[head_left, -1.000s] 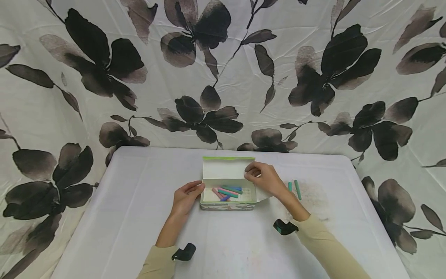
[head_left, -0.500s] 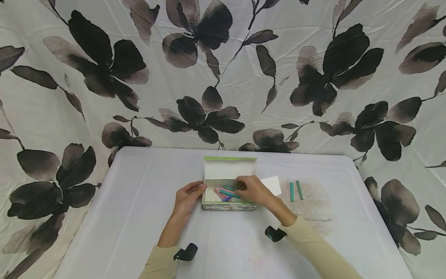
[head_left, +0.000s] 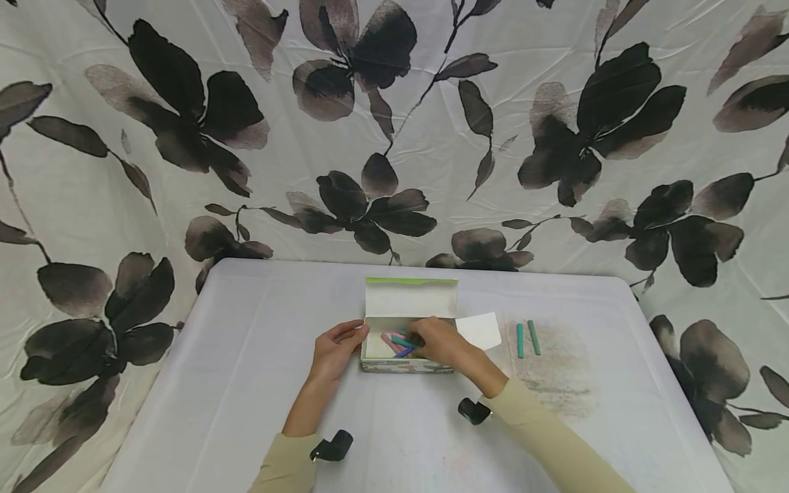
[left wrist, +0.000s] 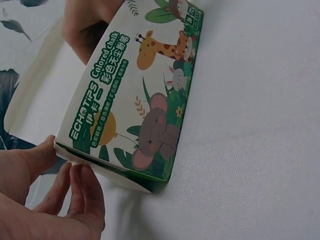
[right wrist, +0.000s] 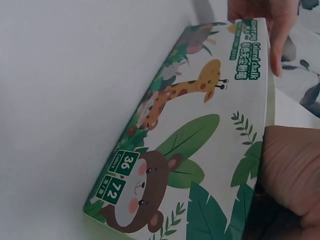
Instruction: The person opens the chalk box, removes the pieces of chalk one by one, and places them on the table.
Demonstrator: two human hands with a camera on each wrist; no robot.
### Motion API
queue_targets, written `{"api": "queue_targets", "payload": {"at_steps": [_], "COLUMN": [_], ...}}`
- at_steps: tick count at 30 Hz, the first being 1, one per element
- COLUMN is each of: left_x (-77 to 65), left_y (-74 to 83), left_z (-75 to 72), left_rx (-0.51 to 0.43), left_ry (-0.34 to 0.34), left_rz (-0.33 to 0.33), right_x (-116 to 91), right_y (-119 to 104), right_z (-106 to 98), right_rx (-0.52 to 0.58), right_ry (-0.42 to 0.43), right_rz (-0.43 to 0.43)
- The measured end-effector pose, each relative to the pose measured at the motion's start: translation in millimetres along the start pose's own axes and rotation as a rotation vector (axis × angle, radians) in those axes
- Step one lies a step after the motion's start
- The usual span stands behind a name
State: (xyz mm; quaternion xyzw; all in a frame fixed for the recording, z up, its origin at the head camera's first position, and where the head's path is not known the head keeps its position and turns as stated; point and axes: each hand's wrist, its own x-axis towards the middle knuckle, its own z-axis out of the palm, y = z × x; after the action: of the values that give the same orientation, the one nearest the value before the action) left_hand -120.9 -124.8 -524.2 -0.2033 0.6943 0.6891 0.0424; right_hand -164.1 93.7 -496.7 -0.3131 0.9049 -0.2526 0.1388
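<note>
An open cardboard box of colored chalk (head_left: 407,367) stands on the table with its lid (head_left: 411,298) raised at the back. Animals and the words "Colored chalk" show on its front in both wrist views. My left hand (head_left: 334,350) pinches the left end of the box, thumb above and fingers at the side flap (left wrist: 117,177). Down inside the box is my right hand (head_left: 439,341), bent over several pink, teal and blue chalk sticks (head_left: 394,341). Its fingertips are hidden, so I cannot tell whether they grip a stick.
Two green chalk sticks, one teal (head_left: 520,341) and one darker (head_left: 533,337), lie right of the box. The white right flap (head_left: 481,331) sticks outward. Brownish chalk dust (head_left: 557,373) smudges the white tablecloth (head_left: 246,383). A floral curtain (head_left: 382,137) hangs behind the table.
My right hand has come down from beside the raised lid into the box and slightly left, over the chalk, uncovering the right flap. The left hand keeps its hold on the box.
</note>
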Motion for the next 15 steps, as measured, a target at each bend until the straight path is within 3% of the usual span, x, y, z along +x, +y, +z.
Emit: {"api": "queue_targets", "payload": {"at_steps": [8, 15], "left_x": [-2.1, -2.8], "left_y": [2.6, 2.3], "left_z": [0.3, -0.1], "left_rx": [0.014, 0.009], "left_ry": [-0.008, -0.004], "left_rz": [-0.001, 0.002], "right_x": [7.4, 11.0], "right_y": [-6.5, -5.6], "right_z": [2.2, 5.2], "right_rx": [-0.258, -0.31], "right_ry": [-0.021, 0.003], "right_rz": [-0.028, -0.078]}}
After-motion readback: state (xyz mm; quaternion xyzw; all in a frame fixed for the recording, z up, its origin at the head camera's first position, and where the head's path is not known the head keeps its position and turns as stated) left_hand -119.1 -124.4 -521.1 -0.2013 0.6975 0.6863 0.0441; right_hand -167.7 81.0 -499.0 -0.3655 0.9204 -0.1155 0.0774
